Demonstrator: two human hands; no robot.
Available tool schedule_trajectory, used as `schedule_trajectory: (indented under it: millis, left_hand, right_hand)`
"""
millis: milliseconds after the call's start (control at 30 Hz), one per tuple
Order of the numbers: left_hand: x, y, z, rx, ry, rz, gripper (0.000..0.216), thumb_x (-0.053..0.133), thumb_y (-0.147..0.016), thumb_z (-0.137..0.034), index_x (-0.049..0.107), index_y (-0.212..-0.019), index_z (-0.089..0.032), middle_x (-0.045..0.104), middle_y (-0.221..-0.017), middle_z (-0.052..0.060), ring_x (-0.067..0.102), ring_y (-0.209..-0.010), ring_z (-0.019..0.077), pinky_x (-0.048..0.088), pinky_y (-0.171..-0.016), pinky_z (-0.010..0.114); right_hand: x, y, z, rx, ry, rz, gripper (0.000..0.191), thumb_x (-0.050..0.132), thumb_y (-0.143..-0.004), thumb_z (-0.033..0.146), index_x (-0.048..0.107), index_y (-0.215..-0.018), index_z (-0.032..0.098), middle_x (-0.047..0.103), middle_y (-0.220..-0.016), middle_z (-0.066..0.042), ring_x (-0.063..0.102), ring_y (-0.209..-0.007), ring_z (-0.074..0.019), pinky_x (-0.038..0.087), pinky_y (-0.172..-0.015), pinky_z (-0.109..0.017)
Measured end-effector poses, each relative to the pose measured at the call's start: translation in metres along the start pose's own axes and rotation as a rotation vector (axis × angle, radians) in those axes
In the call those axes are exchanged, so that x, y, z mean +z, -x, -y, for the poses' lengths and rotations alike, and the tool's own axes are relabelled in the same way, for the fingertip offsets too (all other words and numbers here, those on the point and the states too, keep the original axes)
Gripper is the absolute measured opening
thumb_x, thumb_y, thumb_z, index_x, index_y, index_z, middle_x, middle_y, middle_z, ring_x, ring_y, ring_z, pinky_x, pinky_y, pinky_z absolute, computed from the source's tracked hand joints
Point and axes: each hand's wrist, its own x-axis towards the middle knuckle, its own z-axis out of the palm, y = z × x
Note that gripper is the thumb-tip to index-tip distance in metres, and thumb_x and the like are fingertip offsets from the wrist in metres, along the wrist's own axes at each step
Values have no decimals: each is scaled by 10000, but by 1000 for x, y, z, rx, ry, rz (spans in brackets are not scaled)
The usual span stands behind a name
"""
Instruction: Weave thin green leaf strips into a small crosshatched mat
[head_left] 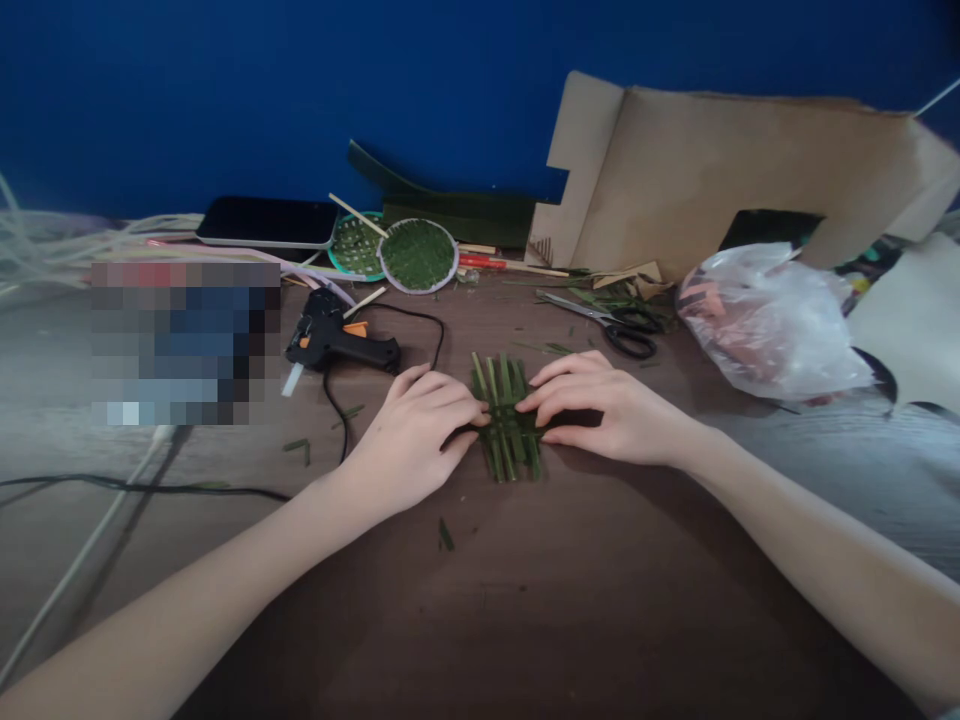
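Note:
Several green leaf strips (501,455) lie on the dark wooden table, most running lengthwise, with others woven across them. My left hand (427,440) has its thumb and forefinger closed on the left edge of this weave. From the other side, my right hand (600,410) pinches the right edge, its fingertips resting on the crossing strips. The lower and upper ends of the lengthwise strips stick out loose between my hands. What lies under my fingertips is hidden.
A black glue gun (337,340) with its cord lies left of my hands. Scissors (611,320) rest beyond my right hand. Behind are two round woven pieces (418,256), a phone (268,222), cardboard (675,180) and a plastic bag (780,330). Leaf scraps (446,535) dot the table.

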Motion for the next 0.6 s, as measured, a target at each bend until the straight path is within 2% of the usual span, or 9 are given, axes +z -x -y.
schedule_trajectory:
  millis: [600]
  left_hand:
    - [-1, 0, -1, -3, 3, 2, 114, 533, -807, -144, 615, -864, -199, 666, -900, -6, 559, -945, 168, 301, -979, 391]
  right_hand:
    - [2, 0, -1, -14, 9, -20, 73, 590, -808, 257, 650, -809, 216, 701, -1001, -33, 536, -1034, -219, 361, -900, -420]
